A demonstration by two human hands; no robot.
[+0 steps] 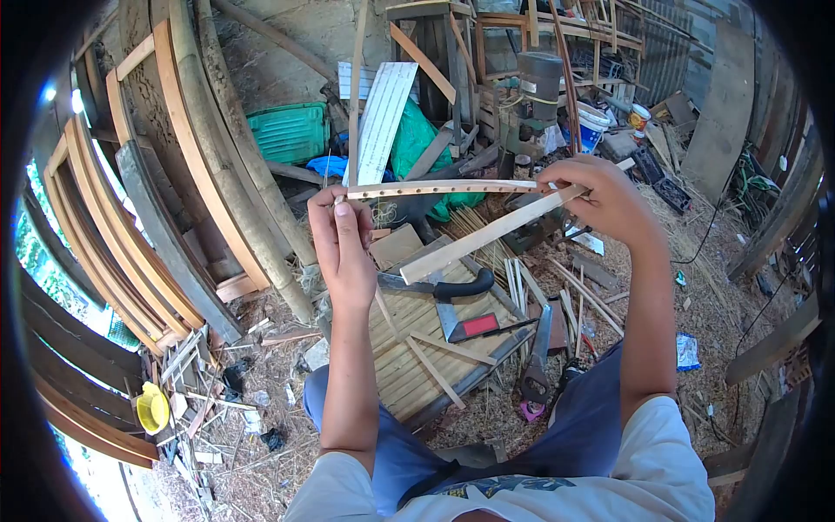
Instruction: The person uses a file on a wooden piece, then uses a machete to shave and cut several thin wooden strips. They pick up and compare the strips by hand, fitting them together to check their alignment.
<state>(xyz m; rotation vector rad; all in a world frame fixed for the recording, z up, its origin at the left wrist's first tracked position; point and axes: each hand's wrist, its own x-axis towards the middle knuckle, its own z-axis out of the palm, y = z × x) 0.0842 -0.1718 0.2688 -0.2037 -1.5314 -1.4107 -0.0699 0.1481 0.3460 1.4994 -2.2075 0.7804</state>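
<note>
My left hand (pixel 341 248) pinches the left end of a thin wooden strip with a row of small holes (pixel 444 189). At its other end my right hand (pixel 600 196) grips it together with a plain wooden strip (pixel 496 233), which slants down to the left. A slim upright strip (pixel 354 96) rises from behind the left fingers. Below the hands lies a slatted low platform (pixel 409 357). On it rest a tool with a black curved handle and red-marked metal (pixel 465 324) and some loose strips (pixel 439 374). A handsaw (pixel 539 348) leans at the platform's right edge.
Wooden frames (pixel 187 157) lean along the left wall. At the back are a green crate (pixel 289 133), a white slatted panel (pixel 380 122) and a blue-white bucket (pixel 591 126). A yellow plastic container (pixel 152 409) lies at left. Offcuts and shavings cover the floor (pixel 626 357).
</note>
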